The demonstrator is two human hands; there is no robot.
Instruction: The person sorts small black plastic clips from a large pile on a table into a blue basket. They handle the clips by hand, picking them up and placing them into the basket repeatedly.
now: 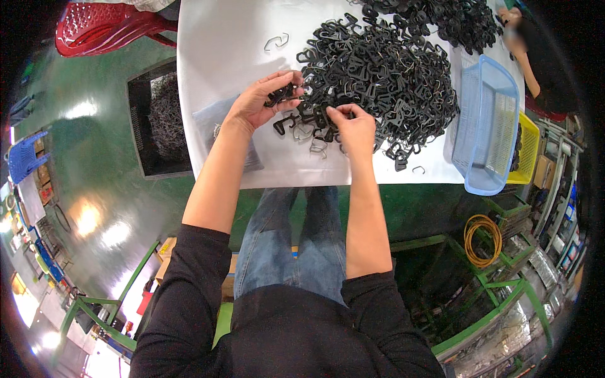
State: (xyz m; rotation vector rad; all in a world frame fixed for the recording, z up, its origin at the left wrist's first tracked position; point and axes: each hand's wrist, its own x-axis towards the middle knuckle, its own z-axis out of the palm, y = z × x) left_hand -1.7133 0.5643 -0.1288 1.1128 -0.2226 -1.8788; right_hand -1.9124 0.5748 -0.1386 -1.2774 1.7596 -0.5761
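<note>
A big heap of black plastic hooks (391, 82) covers much of the white table. Over the heap's left edge, my left hand (255, 101) is turned partly palm up, its fingers curled around several black hooks (281, 94). To its right, my right hand (356, 131) reaches down to the heap's near edge with thumb and forefinger drawn together. Dark pieces lie right at those fingertips, and I cannot make out which one is pinched. Loose bent metal wires (318, 149) and a few single hooks lie between and below the hands.
A clear plastic bag (208, 120) lies at the table's left edge. Right of the heap stand a light-blue basket (484, 179) and a yellow basket (530, 148). A black crate (140, 135) of wire pieces sits on the floor at left. Another person (554, 69) is at far right.
</note>
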